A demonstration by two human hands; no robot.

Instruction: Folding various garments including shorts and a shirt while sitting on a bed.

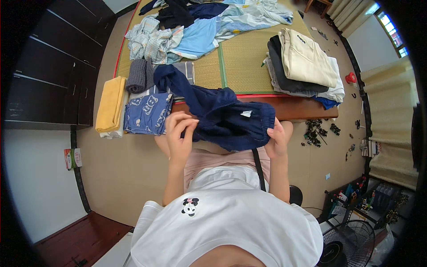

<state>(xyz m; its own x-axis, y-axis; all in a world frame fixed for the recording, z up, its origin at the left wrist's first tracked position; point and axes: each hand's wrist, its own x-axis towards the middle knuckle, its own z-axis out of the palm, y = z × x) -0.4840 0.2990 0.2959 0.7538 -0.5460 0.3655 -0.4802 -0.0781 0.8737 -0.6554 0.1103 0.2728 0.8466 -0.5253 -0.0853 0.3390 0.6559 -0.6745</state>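
Between my hands hangs a pair of navy blue elastic-waist trousers (222, 124), its gathered waist opening toward the right with a small white label inside. My left hand (180, 131) pinches the left edge of the fabric, thumb and fingertips together. At the right end, my right hand (279, 138) grips the waistband between thumb and fingers. The rest of the trousers stretches away up and left, over the bed edge. Just beside my left hand lies a folded blue cloth with white bears (149, 113).
Folded yellow cloth (111, 104) and a rolled grey knit (140, 75) sit on the bed's near left. A stack of folded clothes (307, 60) is at the right. Loose clothes (195, 38) cover the far mat (249, 66). A fan (349, 242) stands at lower right.
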